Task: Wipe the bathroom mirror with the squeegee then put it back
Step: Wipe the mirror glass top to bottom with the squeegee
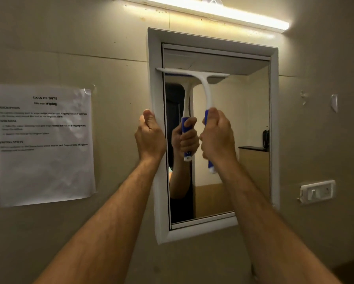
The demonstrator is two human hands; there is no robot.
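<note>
The right hand [217,134] was wrapped around the blue-and-white handle of the squeegee [200,87], its fingers curled closed on the grip with the thumb up along the handle's near side. The handle ran roughly upright from that fist, curving up to the white blade bar, which lay level across the upper part of the bathroom mirror [233,140]. The blade's long axis was horizontal; its left end overlapped the white mirror frame [274,119] on that side and its right end reached a little past the middle of the glass. Whether the rubber edge was actually pressed on the glass could not be told for certain, though its reflection sat just behind it, which suggested contact or something very near it.

The left hand [149,134] gripped the frame's left edge, fingers curled around it and thumb raised, apparently steadying the mirror.

With the blade above the gripping hand and most of the glass lying below it, the coming stroke looked like a straight downward pull, the bar kept level. The right portion of the glass lay beyond the blade's reach and would probably need a separate pass. The right hand alone carried the tool; putting it back had not yet begun.

A printed task sheet [43,144] was taped to the wall on the left, and a strip light [202,11] glowed above.
</note>
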